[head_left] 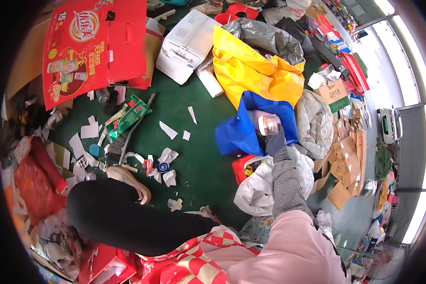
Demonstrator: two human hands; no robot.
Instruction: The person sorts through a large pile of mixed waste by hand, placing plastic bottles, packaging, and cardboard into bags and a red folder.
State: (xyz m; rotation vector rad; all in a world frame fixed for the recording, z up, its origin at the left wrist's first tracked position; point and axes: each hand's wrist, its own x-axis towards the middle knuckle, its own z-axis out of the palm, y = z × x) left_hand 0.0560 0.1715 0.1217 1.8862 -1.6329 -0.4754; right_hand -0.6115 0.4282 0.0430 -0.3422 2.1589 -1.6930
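Observation:
My right hand [274,141], in a dark glove with a checked sleeve, is closed around a small clear container [269,125] with a pale pink part. It holds the container over the opening of a blue bag [229,135]. Behind the blue bag stands a large yellow bag [251,71], and a white bag [253,196] lies just below my right forearm. A red item [240,169] shows between the blue and white bags. My left hand is outside the view.
A red printed carton [94,47] and a white box [187,45] are at the upper left. Paper scraps [168,130], a brush [118,147] and a green packet [128,116] lie on the green floor. Flattened cardboard [348,161] is at the right.

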